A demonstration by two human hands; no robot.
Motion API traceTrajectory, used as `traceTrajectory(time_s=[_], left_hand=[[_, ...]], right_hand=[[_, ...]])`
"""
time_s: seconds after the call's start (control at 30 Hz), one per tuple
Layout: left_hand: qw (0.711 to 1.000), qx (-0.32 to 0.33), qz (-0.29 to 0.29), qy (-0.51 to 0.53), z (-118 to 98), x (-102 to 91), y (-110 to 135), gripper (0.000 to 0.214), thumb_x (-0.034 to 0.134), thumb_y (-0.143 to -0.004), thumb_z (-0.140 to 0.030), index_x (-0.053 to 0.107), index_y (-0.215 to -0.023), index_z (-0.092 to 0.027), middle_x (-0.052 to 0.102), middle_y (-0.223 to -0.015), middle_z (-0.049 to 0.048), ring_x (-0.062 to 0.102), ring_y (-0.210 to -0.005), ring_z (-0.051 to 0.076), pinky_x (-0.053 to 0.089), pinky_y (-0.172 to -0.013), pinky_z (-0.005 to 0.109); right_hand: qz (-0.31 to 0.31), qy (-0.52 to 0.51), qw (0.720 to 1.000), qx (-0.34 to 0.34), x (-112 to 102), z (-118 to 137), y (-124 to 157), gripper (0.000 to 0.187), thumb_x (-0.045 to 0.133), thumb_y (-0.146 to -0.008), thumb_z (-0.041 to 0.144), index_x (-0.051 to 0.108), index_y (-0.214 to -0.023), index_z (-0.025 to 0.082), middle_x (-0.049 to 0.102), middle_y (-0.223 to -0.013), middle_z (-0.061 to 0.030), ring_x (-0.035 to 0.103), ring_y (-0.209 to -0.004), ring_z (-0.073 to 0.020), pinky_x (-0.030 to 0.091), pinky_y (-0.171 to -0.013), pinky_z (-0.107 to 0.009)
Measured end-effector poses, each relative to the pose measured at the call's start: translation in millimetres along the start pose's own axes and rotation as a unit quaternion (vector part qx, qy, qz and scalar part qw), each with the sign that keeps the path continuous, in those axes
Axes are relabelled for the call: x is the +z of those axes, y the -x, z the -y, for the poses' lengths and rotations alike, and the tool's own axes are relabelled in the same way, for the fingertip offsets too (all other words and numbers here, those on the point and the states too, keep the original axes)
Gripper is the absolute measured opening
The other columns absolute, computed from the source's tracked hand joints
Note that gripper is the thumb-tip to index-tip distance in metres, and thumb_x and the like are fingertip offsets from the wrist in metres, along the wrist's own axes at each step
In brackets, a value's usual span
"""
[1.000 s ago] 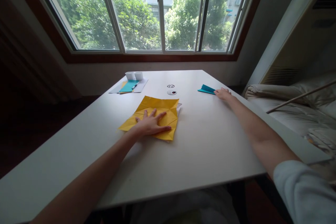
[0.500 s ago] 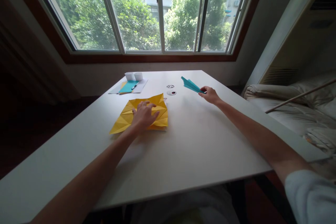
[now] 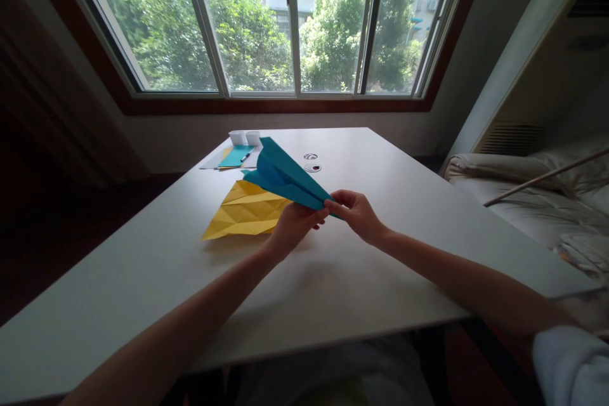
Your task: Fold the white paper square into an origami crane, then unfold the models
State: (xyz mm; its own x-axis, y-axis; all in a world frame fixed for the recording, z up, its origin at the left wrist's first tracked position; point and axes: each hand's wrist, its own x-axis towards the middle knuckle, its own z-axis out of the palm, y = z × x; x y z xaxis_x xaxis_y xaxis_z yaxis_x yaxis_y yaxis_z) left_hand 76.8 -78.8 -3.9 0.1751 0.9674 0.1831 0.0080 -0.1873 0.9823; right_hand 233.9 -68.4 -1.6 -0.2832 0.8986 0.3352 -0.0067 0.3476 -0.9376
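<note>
A blue paper plane (image 3: 285,171) is held above the table, its narrow end pointing right and toward me. My right hand (image 3: 354,212) pinches that narrow end between thumb and fingers. Just left of it, my left hand (image 3: 299,222) grips the lower edge of the plane from underneath; part of its fingers is hidden behind the paper. Below and to the left, a creased yellow sheet of paper (image 3: 242,212) lies on the table, its upper right part covered by the plane and my left hand.
On the white table (image 3: 390,292), two small white containers (image 3: 245,137) stand at the far left beside blue paper (image 3: 236,156) with a pen (image 3: 246,155) on it. Two small round items (image 3: 312,168) lie at the far middle. A padded seat (image 3: 514,184) is at the right.
My right hand has brought the blue plane from the right to the middle, nearer me. My left hand has left the yellow sheet and taken hold of the plane.
</note>
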Motion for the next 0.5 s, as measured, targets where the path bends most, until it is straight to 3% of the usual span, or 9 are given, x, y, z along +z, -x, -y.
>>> traceTrajectory(time_s=[0.1,0.2,0.3,0.4,0.5], left_hand=[[0.999,0.033,0.000,0.031,3,-4.0,-2,0.029,0.073,-0.064,-0.033,0.067,-0.084,-0.014,0.067,-0.076,0.0044,0.060,-0.069,0.015,0.047,-0.061,0.025],[0.995,0.016,0.024,0.099,5,-6.0,-5,0.031,0.071,-0.066,-0.031,0.065,-0.093,-0.015,0.068,-0.090,0.0068,0.063,-0.079,0.018,0.049,-0.070,0.028],[0.989,0.000,0.029,0.143,2,-4.7,-6,0.033,0.071,-0.066,-0.028,0.064,-0.095,-0.014,0.068,-0.096,0.0087,0.063,-0.086,0.022,0.050,-0.075,0.033],[0.987,-0.004,0.017,0.159,-2,-3.0,-6,0.031,0.071,-0.065,-0.026,0.065,-0.093,-0.014,0.068,-0.096,0.0087,0.063,-0.088,0.025,0.050,-0.077,0.037],[0.987,-0.008,0.013,0.157,-3,-2.5,-6,0.028,0.071,-0.064,-0.026,0.065,-0.087,-0.013,0.069,-0.090,0.0081,0.064,-0.086,0.025,0.051,-0.077,0.040]], right_hand=[[0.007,-0.019,1.000,0.013,-3,1,0,0.039,0.064,-0.072,0.042,0.056,-0.100,0.016,0.065,-0.076,-0.0038,0.063,-0.073,-0.0176,0.051,-0.069,-0.033],[-0.003,-0.016,1.000,-0.001,-6,-3,1,0.054,0.063,-0.073,0.041,0.037,-0.116,0.023,0.064,-0.071,0.0012,0.063,-0.067,-0.0161,0.053,-0.063,-0.031],[-0.008,0.004,1.000,-0.029,-7,-10,1,0.046,0.060,-0.075,0.043,0.034,-0.110,0.027,0.062,-0.083,0.0012,0.062,-0.064,-0.0141,0.053,-0.058,-0.029],[-0.020,0.044,0.998,-0.044,-7,-15,0,0.038,0.056,-0.077,0.044,0.039,-0.106,0.026,0.054,-0.107,-0.0033,0.062,-0.066,-0.0121,0.054,-0.058,-0.029],[-0.029,0.082,0.995,-0.049,-6,-16,-1,0.034,0.054,-0.078,0.045,0.046,-0.103,0.023,0.050,-0.114,-0.0062,0.061,-0.073,-0.0134,0.056,-0.062,-0.032]])
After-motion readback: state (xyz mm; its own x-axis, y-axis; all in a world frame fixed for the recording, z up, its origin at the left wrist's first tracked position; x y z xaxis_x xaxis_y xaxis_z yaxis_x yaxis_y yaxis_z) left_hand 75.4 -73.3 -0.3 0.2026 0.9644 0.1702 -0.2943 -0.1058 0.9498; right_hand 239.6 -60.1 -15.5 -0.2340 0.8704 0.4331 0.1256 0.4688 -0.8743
